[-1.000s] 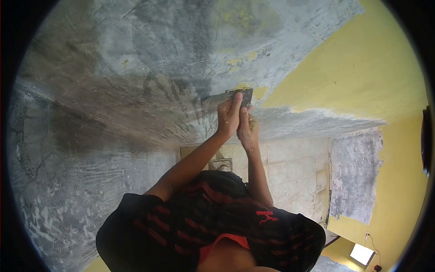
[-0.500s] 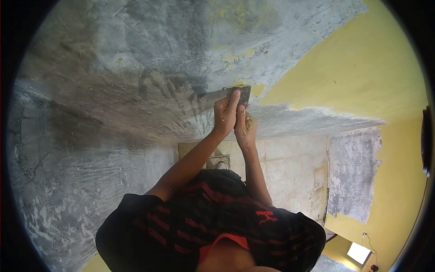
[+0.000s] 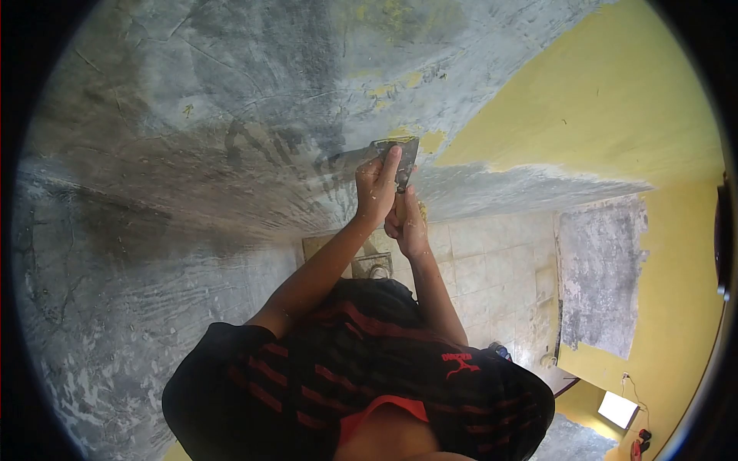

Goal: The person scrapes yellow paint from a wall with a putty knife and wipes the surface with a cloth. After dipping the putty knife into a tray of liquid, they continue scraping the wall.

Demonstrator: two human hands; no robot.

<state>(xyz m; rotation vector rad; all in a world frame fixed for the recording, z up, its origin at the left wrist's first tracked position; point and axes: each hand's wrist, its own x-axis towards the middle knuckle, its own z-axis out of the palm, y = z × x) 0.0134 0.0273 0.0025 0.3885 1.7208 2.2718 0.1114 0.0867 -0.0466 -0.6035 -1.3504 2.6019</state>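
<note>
Slid back: our right hand [image 3: 410,230], fingers now wrapping the scraper [image 3: 407,157] by its handle [image 3: 400,206]. Our left hand [image 3: 377,188] pinches the blade, yellow paint [image 3: 433,142] just beyond those fingers; same spot, new grip.

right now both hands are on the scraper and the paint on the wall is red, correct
Not red: the head view shows the paint on the wall is yellow. The left hand and right hand are both on the scraper.

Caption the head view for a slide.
Left hand and right hand hold a dark, tan-handled metal scraper at a patchy grey and yellow wall.
</note>
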